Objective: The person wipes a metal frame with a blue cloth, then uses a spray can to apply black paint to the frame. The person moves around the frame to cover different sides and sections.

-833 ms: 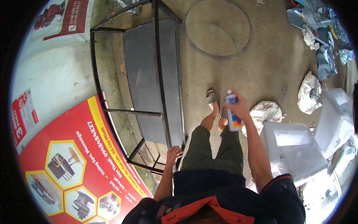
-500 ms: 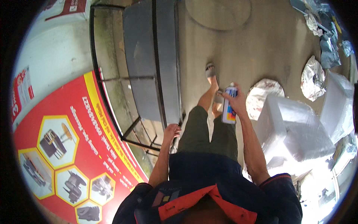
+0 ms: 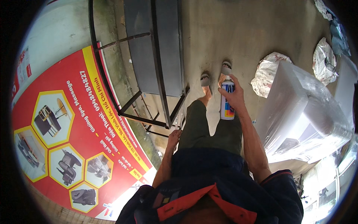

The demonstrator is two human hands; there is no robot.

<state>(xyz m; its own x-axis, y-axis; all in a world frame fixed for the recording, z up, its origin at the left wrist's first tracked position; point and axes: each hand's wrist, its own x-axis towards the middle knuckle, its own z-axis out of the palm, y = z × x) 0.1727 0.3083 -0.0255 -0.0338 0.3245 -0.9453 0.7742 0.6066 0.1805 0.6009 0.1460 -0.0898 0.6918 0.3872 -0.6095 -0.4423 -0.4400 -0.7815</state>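
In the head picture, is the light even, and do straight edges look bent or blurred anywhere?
Head view: daylight is soft and even on the concrete floor, with no hard shadows; glare whitens the plastic-wrapped block; the black metal frame bows from fisheye distortion; the spray can in the right hand is sharp; the rim is dark.

Black metal frame (image 3: 160, 67) crowds the left hand (image 3: 173, 136), red banner (image 3: 74, 127) behind it. On the right, a wrapped white block (image 3: 302, 112) hems in the right hand (image 3: 233, 95). Bare concrete floor (image 3: 231, 33) ahead lies open.
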